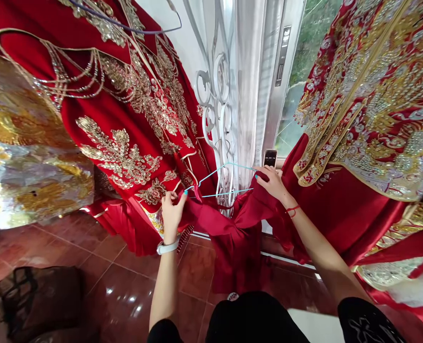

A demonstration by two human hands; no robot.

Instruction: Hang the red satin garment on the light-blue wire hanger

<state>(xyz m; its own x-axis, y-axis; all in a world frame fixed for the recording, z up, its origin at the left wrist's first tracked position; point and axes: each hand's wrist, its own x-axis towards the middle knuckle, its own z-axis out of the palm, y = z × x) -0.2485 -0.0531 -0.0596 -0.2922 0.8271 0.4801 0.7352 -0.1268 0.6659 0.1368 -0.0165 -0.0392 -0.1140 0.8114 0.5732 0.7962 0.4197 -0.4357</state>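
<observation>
Left hand (172,208): thumb and fingertips pinched, no real gap, on one shoulder of the red garment (237,231). Right hand (271,182): fingers closed over the other shoulder at the teal hanger (229,163)'s end; can't quite tell if the wire is in either pinch. Garment hangs below both hands, between two embroidered costumes, white scrollwork (221,85) behind. Reads as seating shoulders on the hanger; next move calls for evening both sides.
</observation>
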